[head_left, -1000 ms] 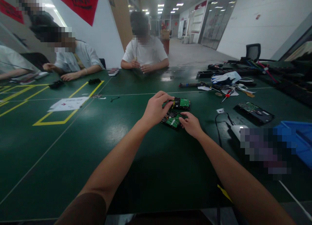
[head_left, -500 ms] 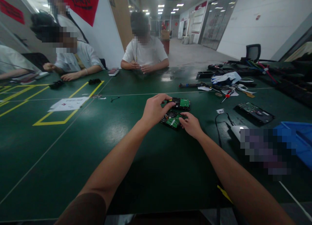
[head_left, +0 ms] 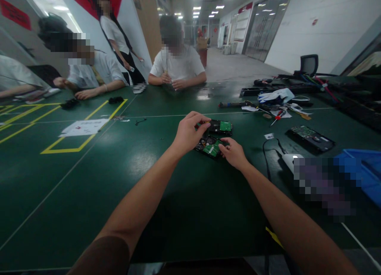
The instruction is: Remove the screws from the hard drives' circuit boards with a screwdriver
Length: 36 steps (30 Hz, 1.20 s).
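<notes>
In the middle of the green table two hard drives lie with their circuit boards up. My right hand (head_left: 233, 152) grips the right edge of the near hard drive (head_left: 210, 147), thumb and fingers closed on it. Above that drive's left end, my left hand (head_left: 190, 133) is closed in a pinch. A small dark thing with a hint of yellow shows at its fingertips, too small to name. Just behind lies the far hard drive (head_left: 222, 126), its left end partly covered by my left fingers.
A third hard drive (head_left: 311, 139) lies to the right, near a blue bin (head_left: 366, 168) and a black cable (head_left: 264, 148). Farther back are a glove (head_left: 276, 95), a red-handled screwdriver (head_left: 278, 117) and dark equipment. Paper (head_left: 85, 127) lies left. Several people are across the table.
My left hand has shifted very slightly and turned at the fingertips; my right hand stays on the near drive. A standing person in the background has moved right.
</notes>
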{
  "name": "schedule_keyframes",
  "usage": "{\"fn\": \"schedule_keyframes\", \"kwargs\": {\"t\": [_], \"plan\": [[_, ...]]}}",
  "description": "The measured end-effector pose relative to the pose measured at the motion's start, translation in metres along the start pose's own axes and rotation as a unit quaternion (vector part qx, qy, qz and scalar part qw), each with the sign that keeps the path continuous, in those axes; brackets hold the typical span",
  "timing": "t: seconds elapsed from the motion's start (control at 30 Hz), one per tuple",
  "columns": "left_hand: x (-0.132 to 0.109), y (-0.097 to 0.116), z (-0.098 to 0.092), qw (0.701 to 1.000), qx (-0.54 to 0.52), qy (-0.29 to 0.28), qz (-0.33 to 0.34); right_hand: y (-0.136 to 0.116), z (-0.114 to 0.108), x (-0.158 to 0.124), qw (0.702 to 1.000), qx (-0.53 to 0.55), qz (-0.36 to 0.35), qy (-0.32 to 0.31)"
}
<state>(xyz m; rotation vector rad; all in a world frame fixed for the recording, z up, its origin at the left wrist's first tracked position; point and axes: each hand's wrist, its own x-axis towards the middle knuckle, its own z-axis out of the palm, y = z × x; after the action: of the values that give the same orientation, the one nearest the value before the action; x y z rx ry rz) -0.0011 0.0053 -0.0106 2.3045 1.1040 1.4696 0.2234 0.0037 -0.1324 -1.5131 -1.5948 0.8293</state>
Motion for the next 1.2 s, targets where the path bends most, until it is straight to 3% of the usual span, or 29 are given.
{"fn": "schedule_keyframes", "kwargs": {"t": [0.2,0.47,1.2], "plan": [[0.0012,-0.0011,0.0001,0.999,0.027,0.004,0.032,-0.0029,-0.0019,-0.0006,1.000,-0.004,0.005,-0.006],[-0.0001,-0.0058,0.0002,1.000,0.020,-0.016,0.015,-0.0037,-0.0023,-0.0021,1.000,-0.004,-0.001,-0.006],[-0.0044,-0.0025,0.0022,0.994,0.106,0.040,-0.010,-0.0056,-0.0027,-0.0024,1.000,-0.015,0.001,-0.015]]}}
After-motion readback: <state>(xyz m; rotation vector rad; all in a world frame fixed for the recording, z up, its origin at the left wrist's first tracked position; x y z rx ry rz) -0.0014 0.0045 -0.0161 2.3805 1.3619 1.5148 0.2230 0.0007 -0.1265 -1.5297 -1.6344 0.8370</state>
